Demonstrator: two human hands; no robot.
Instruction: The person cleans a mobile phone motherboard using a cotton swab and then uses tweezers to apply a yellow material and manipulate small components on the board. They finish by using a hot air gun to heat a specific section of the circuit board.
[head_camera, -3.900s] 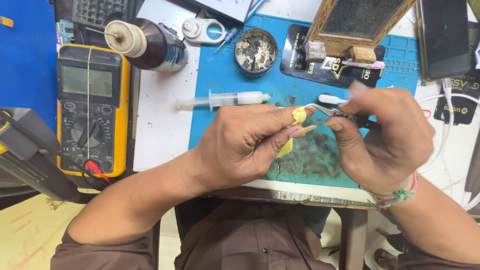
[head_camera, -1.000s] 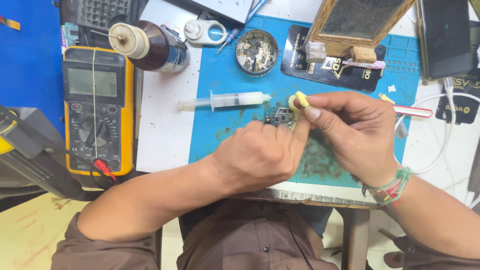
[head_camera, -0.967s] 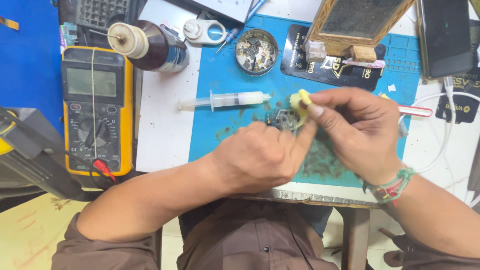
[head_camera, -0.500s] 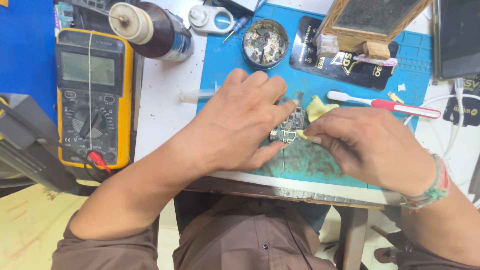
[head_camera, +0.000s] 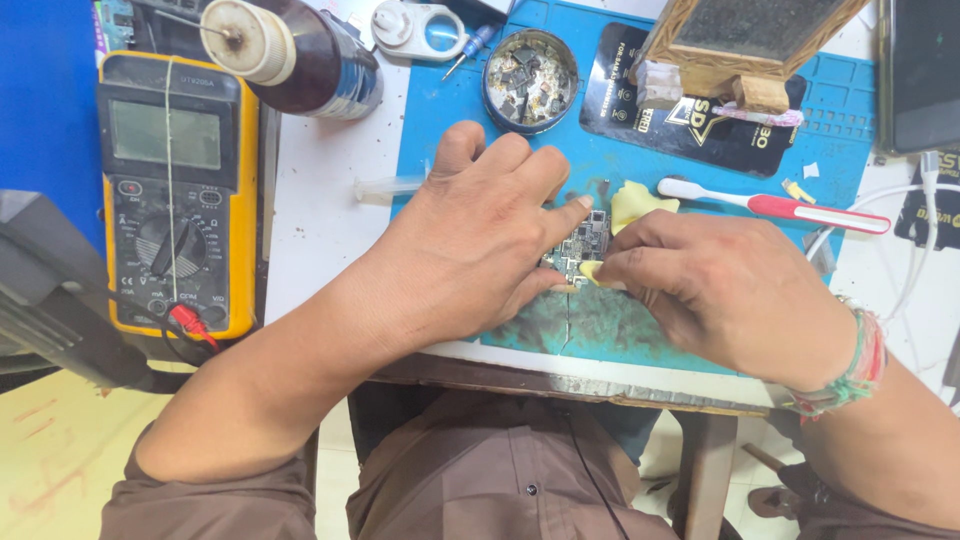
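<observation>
A small circuit board (head_camera: 582, 245) lies on the blue work mat (head_camera: 450, 110). My left hand (head_camera: 470, 240) lies flat over the mat, its fingertips pressing the board down. My right hand (head_camera: 730, 295) pinches a small yellow scrap of sponge (head_camera: 592, 270) against the board's lower edge. A second piece of yellow sponge (head_camera: 638, 200) sits just right of the board. A clear syringe (head_camera: 385, 187) pokes out from under my left hand.
A yellow multimeter (head_camera: 175, 190) lies at the left, a brown bottle (head_camera: 295, 55) above it. A round tin of small parts (head_camera: 530, 80), a red-and-white toothbrush (head_camera: 780, 207), a wooden block (head_camera: 745, 45), a magnifier (head_camera: 420, 30) and a phone (head_camera: 920, 75) ring the mat.
Both hands came down from mid-air to the mat. The board now rests flat under my left fingers and the yellow sponge presses on it. The toothbrush lies set down on the mat.
</observation>
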